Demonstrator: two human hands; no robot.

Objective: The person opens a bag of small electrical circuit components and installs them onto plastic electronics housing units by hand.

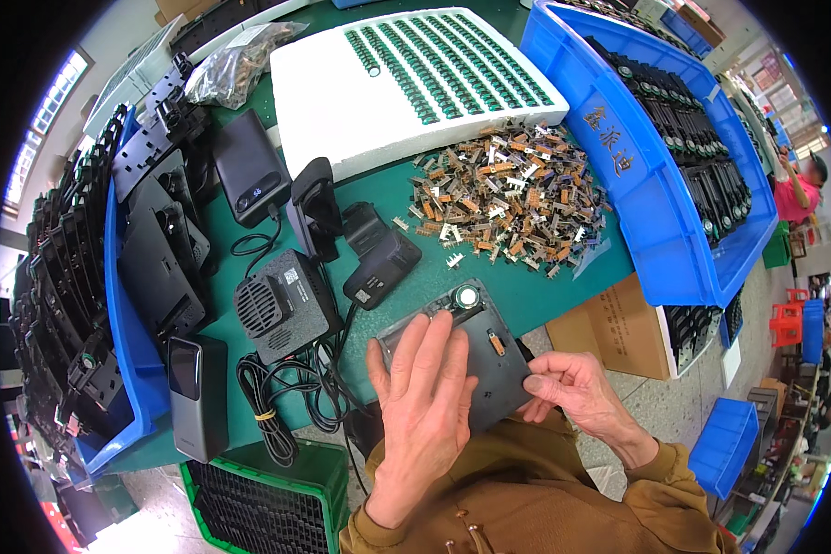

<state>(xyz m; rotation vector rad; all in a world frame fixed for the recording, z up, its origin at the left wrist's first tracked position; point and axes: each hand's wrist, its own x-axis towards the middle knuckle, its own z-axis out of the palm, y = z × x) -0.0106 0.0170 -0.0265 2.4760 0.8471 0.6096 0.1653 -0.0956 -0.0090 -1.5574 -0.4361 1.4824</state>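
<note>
A black plastic panel [499, 388] lies in front of me near the table's front edge. Near its far edge it carries a round green-rimmed white part [466, 296], and a small orange-brown slide switch [496, 343] sits on its right half. My left hand [423, 392] rests on the panel's left part, fingers stretched out over it. At the right edge my right hand [577, 392] pinches the panel between thumb and fingers; some fingertips are hidden beneath. Beyond the panel lies a loose pile of similar slide switches [512, 198].
A white foam tray [314, 111] holds rows of green round parts. Blue bins with black panels stand right [642, 185] and left [134, 369]. A power bank [198, 397], a black vented box [288, 305], coiled cables [272, 406] and a black cradle [379, 258] lie on the left.
</note>
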